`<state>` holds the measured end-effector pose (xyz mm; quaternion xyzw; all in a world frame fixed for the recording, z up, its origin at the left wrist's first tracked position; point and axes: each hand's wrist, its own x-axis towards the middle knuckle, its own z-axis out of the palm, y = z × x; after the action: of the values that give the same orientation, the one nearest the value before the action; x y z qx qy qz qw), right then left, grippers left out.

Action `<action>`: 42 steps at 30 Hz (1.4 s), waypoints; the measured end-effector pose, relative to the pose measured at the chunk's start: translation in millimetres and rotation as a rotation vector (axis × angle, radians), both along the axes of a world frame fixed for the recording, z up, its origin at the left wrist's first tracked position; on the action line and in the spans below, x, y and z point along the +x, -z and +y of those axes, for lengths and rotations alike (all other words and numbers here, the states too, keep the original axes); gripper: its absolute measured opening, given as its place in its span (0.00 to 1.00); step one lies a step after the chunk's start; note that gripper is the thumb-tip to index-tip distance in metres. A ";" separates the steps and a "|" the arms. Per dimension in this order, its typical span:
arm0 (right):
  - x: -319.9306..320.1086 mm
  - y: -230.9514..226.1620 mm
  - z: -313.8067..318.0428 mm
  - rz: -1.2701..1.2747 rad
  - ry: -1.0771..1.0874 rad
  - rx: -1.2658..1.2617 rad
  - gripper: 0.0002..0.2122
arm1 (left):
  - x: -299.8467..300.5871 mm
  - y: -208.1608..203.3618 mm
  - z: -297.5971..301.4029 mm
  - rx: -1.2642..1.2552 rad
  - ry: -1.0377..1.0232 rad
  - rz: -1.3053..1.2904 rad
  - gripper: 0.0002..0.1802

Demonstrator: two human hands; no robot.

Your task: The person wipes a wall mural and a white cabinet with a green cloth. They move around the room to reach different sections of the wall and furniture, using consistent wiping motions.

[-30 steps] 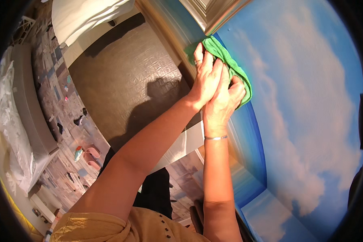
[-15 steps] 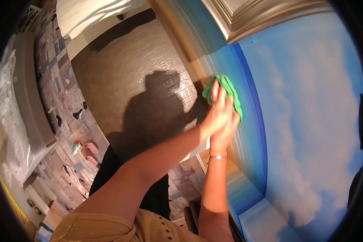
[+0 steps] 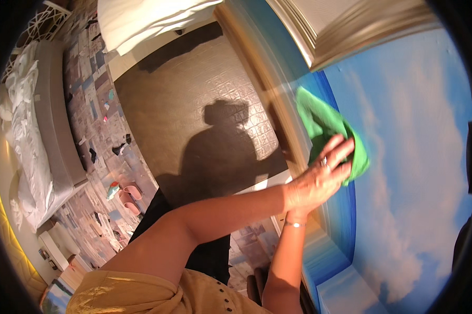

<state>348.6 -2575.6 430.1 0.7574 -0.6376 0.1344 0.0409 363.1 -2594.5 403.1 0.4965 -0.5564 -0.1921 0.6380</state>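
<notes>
A green cloth (image 3: 327, 118) hangs loosely unfolded in front of the painted wall (image 3: 403, 172), which shows blue sky and pale clouds. My left hand (image 3: 317, 183), with a ring on one finger, has its bent fingers closed on the lower right part of the cloth. Directly beneath it is my right hand (image 3: 299, 213); only its heel and the wrist with a thin bracelet show. The right fingers are hidden behind the left hand and the cloth. Whether the cloth touches the wall I cannot tell.
A brown surface with a brick-like pattern (image 3: 194, 83) carries my shadow. White fabric (image 3: 152, 21) lies at its far end. A gilded frame (image 3: 372, 34) juts from the wall at upper right. Pink slippers (image 3: 128, 199) rest on the patterned floor, and a grey bed (image 3: 60, 125) stands at left.
Both hands have moved right with the cloth. Bunched under the hands before, it has now opened out into a larger loose shape. The whole view has shifted slightly.
</notes>
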 end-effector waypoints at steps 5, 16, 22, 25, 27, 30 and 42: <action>-61.0 61.3 56.9 -0.428 -0.091 -0.031 0.18 | 10.3 12.8 38.4 0.285 0.229 0.224 0.31; 56.6 -33.3 136.0 -1.022 0.198 0.122 0.13 | 121.6 -12.1 137.8 0.649 0.425 0.684 0.17; 113.9 -67.4 178.2 -1.648 0.274 0.507 0.21 | 190.5 -47.7 194.9 0.271 0.325 0.193 0.17; 143.0 -93.0 190.6 -1.554 0.160 0.509 0.16 | 231.6 -56.8 210.5 0.207 0.265 0.148 0.16; 157.6 -109.4 198.7 -1.430 0.089 0.464 0.14 | 258.3 -73.1 225.1 0.485 0.417 0.535 0.17; 181.7 -131.8 218.1 -1.313 0.005 0.378 0.11 | 301.8 -106.4 260.9 0.451 0.532 0.459 0.23; 235.7 -179.6 371.5 -0.891 -0.389 0.078 0.07 | 370.6 -136.3 433.5 0.581 0.708 0.556 0.37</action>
<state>584.3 -2204.2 609.7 0.7325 -0.4441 0.4268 -0.2901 733.7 -2161.0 539.4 0.3649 -0.4239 -0.6659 0.4938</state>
